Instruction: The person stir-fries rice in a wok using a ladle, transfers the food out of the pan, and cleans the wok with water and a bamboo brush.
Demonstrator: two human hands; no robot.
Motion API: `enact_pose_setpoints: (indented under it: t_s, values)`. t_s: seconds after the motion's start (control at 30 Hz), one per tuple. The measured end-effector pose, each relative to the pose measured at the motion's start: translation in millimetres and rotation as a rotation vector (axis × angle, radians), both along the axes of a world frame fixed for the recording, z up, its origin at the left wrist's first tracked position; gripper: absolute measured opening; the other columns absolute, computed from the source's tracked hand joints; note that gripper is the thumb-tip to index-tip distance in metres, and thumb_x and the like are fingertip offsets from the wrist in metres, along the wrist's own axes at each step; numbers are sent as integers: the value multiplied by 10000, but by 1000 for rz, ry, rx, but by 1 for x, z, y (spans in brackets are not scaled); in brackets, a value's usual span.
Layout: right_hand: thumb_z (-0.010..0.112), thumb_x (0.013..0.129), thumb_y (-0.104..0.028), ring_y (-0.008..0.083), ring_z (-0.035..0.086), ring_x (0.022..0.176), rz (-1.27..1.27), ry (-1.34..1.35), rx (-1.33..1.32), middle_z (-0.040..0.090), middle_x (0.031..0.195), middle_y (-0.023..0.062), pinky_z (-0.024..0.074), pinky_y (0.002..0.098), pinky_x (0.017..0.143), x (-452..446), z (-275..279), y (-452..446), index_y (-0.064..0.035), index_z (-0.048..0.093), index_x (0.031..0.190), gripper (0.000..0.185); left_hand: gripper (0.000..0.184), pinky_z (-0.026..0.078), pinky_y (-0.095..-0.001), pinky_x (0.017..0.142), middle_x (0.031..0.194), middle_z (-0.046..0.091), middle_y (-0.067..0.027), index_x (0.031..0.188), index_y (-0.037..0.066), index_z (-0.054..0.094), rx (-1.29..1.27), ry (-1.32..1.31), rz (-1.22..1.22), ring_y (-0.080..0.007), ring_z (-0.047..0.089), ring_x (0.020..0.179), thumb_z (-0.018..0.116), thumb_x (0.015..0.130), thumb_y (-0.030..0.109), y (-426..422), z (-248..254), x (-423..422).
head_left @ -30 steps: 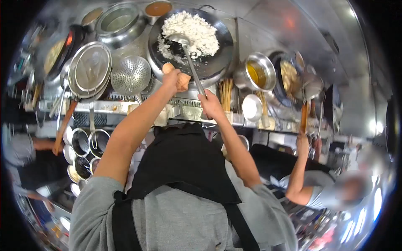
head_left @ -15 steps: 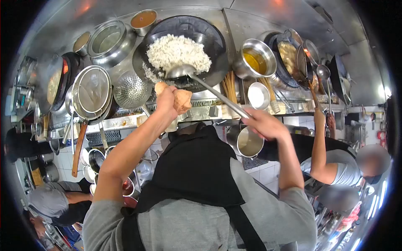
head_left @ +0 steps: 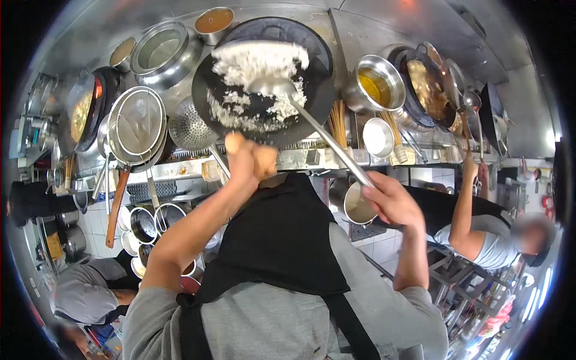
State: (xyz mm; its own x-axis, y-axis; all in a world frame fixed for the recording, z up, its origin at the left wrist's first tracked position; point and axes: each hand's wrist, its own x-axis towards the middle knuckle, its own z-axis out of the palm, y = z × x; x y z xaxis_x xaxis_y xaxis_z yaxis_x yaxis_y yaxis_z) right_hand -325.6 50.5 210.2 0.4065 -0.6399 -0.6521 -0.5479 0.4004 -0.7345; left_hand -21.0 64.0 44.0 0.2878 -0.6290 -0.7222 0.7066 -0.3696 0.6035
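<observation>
My left hand [head_left: 241, 171] is closed around a folded tan cloth [head_left: 264, 161] at the near edge of a black wok [head_left: 318, 99]. Whether a wok handle lies inside the cloth is hidden. White rice [head_left: 258, 63] is heaped and blurred by motion along the wok's far side, with loose grains scattered nearer to me. My right hand [head_left: 393, 201] grips the handle of a long metal ladle [head_left: 333, 143]. The ladle's bowl is down in the wok, just in front of the heaped rice.
Left of the wok are a perforated skimmer [head_left: 191, 125], mesh strainers [head_left: 139, 123] and a steel pot [head_left: 161, 54]. To its right stand a pot of yellow oil [head_left: 373, 84], a small white-filled bowl [head_left: 378, 138] and bamboo brushes [head_left: 338, 123]. A co-worker's arm [head_left: 467, 192] reaches toward another wok [head_left: 429, 90].
The rice has slid and spread toward the wok's far side, baring dark metal in the middle. My left hand has drawn slightly toward me. My right hand and the ladle have shifted right.
</observation>
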Motion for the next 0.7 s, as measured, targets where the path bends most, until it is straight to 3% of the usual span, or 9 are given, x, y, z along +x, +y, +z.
enact_pose_setpoints:
  t_s: [0.07,0.2,0.23,0.27,0.33,0.4,0.5,0.6,0.7]
  values:
    - [538,973,-184,27,442,434,42,73,100,475,561,-42,343,215,380,6,14,-10,-50,572,984,139,215,555,-466,522,922,609,-140,1057,48,497,-26,10,17,-272,653,737,517,878,165,-46,1,18]
    - [560,942,-229,226,555,514,162,211,-547,534,585,89,454,374,529,25,-135,-31,5,554,1045,255,197,551,-390,536,815,596,-106,974,28,506,-188,-273,-113,-247,647,649,571,791,59,-68,-175,46]
    - [565,935,-235,281,560,538,115,202,-799,552,604,123,466,405,574,32,-153,-29,16,549,1055,279,196,556,-391,538,808,596,-107,988,27,501,-157,-128,-128,-253,649,649,555,802,61,-58,-169,39]
    - [571,931,-237,342,565,593,62,173,-758,574,637,160,475,426,628,38,-140,-19,16,540,1072,291,196,561,-391,539,801,596,-107,1001,27,496,-135,14,-137,-260,651,649,539,813,64,-42,-154,30]
    - [593,920,-146,130,514,441,-59,30,-391,563,634,66,421,302,444,25,-119,0,5,532,1139,273,169,573,-400,561,804,606,-137,994,9,504,-73,126,-56,-272,659,664,518,846,88,-16,-147,24]
    - [575,915,-67,31,425,399,-245,-283,-126,545,653,5,330,210,366,13,-109,28,-2,546,1160,255,154,584,-441,606,868,617,-126,981,30,523,-125,158,51,-280,660,759,538,842,95,-18,-134,23]
    - [551,918,-35,34,410,392,-333,-371,-79,497,610,-18,304,191,346,14,-94,46,7,545,1190,275,153,530,-477,504,826,595,-131,956,39,504,-205,52,34,-297,633,690,515,856,154,-62,-81,19]
    - [533,947,-96,41,400,388,-344,-360,-140,481,588,-18,301,189,344,38,-66,22,12,541,1198,273,155,495,-503,440,817,588,-159,970,31,479,-264,232,-84,-326,619,661,503,861,137,-109,-110,37]
    - [557,959,-170,58,397,380,-347,-292,-195,456,554,-25,316,214,353,75,-65,-9,-40,554,1165,243,143,501,-493,412,779,592,-185,942,7,472,-238,153,46,-339,632,602,503,852,114,-122,-94,23]
